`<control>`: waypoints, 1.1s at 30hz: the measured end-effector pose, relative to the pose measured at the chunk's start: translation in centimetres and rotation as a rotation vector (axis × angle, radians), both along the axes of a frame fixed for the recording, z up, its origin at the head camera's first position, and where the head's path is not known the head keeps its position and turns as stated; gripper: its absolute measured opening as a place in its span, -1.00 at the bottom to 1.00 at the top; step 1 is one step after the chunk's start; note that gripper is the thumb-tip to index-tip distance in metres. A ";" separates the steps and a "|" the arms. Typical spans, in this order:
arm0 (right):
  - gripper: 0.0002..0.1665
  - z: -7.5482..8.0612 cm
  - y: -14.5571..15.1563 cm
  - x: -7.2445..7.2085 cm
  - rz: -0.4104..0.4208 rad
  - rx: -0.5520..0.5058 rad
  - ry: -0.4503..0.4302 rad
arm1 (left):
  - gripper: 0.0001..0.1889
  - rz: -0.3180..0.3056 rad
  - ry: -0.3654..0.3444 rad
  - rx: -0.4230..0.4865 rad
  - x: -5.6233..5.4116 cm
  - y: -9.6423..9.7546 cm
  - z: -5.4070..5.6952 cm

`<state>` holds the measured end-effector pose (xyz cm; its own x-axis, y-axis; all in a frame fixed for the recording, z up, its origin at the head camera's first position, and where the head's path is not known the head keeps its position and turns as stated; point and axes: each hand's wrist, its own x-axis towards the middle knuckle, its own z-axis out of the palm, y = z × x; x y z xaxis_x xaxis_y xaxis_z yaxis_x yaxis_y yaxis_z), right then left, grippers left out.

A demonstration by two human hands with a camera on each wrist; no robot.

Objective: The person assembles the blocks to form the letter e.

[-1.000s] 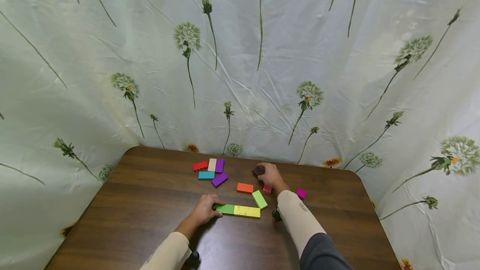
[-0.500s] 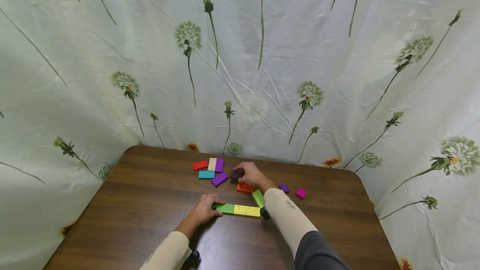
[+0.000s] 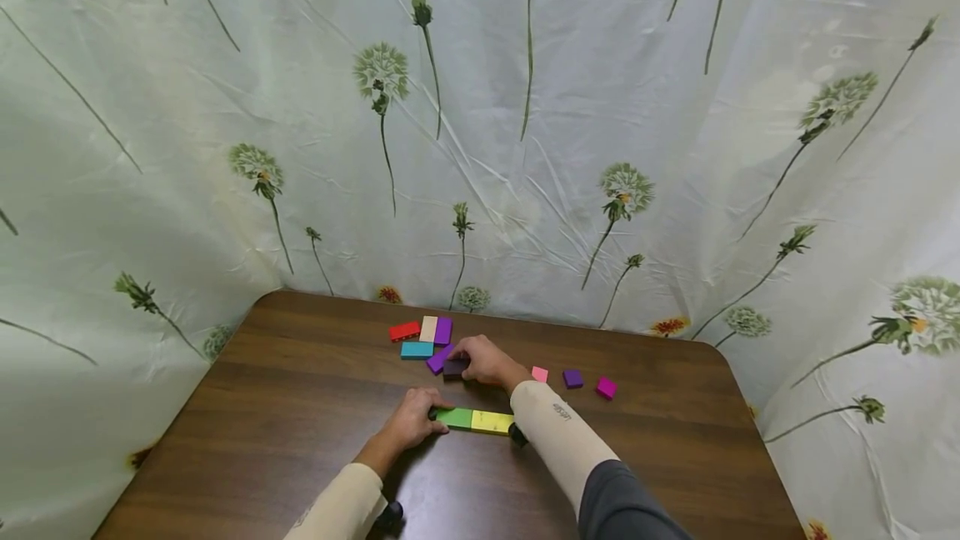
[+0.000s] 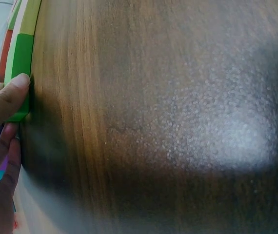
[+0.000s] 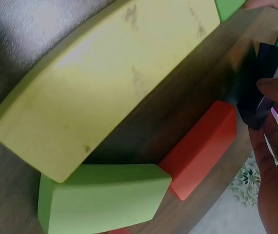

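Observation:
In the head view my left hand (image 3: 411, 417) pinches the left end of a green block (image 3: 455, 418), thumb on the near side. That block lies end to end with a longer yellow block (image 3: 491, 422) marked by dark smudges. My right hand (image 3: 487, 361) holds a very dark block (image 3: 453, 370) between thumb and fingers, beyond the green one and beside a tilted purple block (image 3: 437, 362). The right wrist view shows a light green block (image 5: 105, 195) beside the yellow one, and an orange-red block (image 5: 202, 146) touching it; the right arm hides both in the head view.
Toward the table's (image 3: 300, 407) back left lie a red block (image 3: 405, 331), a cream block (image 3: 428, 328), a purple block (image 3: 443, 331) and a blue block (image 3: 417, 350). Right of the arm are pink (image 3: 539, 374), violet (image 3: 573, 378) and magenta (image 3: 607, 388) blocks. A flowered curtain (image 3: 495, 148) hangs behind.
My right hand has carried the dark block leftward and nearer, toward the green block. Its arm now covers the orange and light green blocks and reveals the violet one. The left hand stays put.

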<state>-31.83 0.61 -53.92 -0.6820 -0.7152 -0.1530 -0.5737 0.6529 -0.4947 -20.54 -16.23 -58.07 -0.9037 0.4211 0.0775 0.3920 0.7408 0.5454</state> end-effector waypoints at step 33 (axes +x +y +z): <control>-0.62 -1.0 0.5 0.4 0.061 -0.001 0.048 | -0.68 -0.035 0.107 -0.003 0.1 -0.1 -0.3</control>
